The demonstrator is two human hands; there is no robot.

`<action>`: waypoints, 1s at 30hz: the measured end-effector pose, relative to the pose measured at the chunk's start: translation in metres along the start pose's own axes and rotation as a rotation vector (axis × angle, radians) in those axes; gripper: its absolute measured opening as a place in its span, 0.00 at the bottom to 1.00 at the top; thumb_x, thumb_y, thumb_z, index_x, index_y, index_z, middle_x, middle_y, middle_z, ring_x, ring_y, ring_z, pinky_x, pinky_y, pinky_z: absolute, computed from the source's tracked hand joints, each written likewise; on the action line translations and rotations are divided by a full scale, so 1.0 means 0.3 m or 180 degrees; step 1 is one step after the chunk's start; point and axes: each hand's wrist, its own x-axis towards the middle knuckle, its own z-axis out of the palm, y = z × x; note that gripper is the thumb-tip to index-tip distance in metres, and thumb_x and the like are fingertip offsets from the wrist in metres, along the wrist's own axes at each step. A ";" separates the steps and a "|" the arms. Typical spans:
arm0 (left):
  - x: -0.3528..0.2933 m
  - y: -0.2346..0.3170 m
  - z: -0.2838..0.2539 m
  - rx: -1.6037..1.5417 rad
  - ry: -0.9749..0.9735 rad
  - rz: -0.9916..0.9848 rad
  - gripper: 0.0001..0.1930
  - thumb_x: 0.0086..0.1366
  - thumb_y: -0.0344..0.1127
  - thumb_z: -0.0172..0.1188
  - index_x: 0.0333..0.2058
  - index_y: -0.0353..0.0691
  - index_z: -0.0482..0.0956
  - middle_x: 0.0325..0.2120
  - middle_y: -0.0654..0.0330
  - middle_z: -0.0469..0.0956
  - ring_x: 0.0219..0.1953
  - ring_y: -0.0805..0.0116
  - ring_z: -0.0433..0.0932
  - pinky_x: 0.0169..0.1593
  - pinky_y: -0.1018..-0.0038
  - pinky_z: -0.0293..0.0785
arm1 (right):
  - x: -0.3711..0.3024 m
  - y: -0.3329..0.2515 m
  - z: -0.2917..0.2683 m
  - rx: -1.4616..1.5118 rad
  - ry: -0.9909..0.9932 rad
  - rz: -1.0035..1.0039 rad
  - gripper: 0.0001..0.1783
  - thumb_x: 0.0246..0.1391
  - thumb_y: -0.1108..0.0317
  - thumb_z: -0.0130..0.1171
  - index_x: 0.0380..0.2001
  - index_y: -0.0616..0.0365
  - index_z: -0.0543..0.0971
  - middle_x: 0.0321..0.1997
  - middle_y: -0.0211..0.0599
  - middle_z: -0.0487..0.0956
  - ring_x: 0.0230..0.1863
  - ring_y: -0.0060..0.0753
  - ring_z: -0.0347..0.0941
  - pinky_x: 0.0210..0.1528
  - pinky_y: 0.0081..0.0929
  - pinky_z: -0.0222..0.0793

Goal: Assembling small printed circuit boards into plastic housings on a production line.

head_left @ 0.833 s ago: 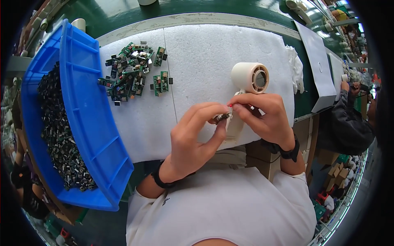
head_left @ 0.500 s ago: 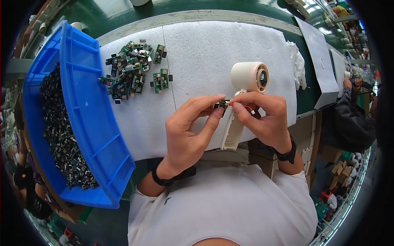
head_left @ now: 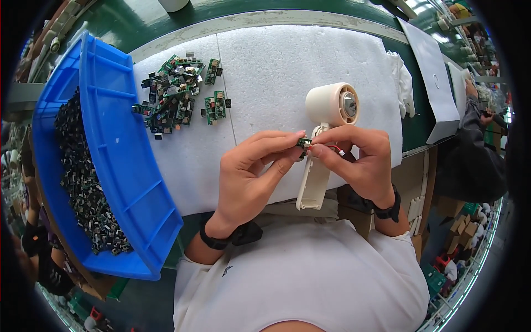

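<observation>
- Left fingers [head_left: 274,145]: clamped on a green circuit board [head_left: 303,143], mid-view.
- Right fingers [head_left: 338,133]: clamped on a red wire [head_left: 335,148] at the board's 3 o'clock.
- Handheld fan [head_left: 322,105]: head [head_left: 325,100] at the board's 1 o'clock, open handle [head_left: 314,185] toward 6.

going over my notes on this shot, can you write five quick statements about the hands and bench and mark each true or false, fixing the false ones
1. The left hand holds a small circuit board. True.
2. The right hand holds a blue wire. False: it holds a red wire.
3. The blue bin stands on the person's right. False: it is on the left.
4. A black band is on each wrist. True.
5. The fan's round head lies nearer the person than its handle. False: the handle is nearer.
</observation>
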 end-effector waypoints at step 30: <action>0.004 0.014 -0.020 0.0032 -0.0316 -0.0134 0.17 0.66 0.14 0.59 0.53 0.30 0.81 0.48 0.51 0.79 0.50 0.64 0.82 0.56 0.72 0.81 | 0.006 0.044 -0.030 0.0373 -0.0127 -0.0671 0.13 0.47 0.77 0.74 0.39 0.57 0.86 0.31 0.31 0.84 0.24 0.16 0.74 0.23 0.14 0.64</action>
